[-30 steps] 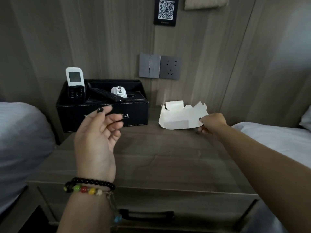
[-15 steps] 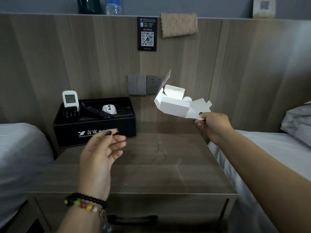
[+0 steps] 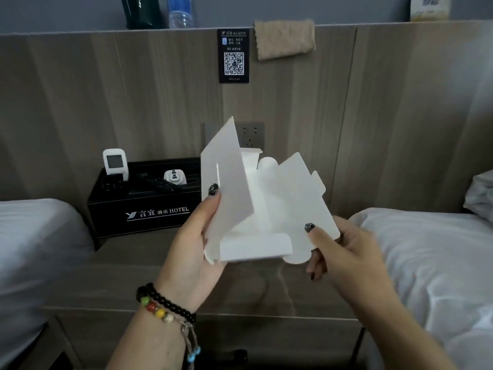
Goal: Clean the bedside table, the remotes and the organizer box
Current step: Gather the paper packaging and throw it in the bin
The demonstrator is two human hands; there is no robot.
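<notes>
- Head view: both hands hold a white unfolded carton at frame centre, above the table.
- Left hand grips the carton's left flap, thumb on the front face, fingers behind.
- Right hand pinches the right flap, thumb on top, fingers curled beneath.
- Box sits centre-left at the table's rear; remotes stand and lie inside it.
- Cloth hangs upper centre, well apart from both hands.
- Judgement: the left hand is nearer the box, which lies up-left of its fingers; both hands are occupied until the carton is set aside.
</notes>
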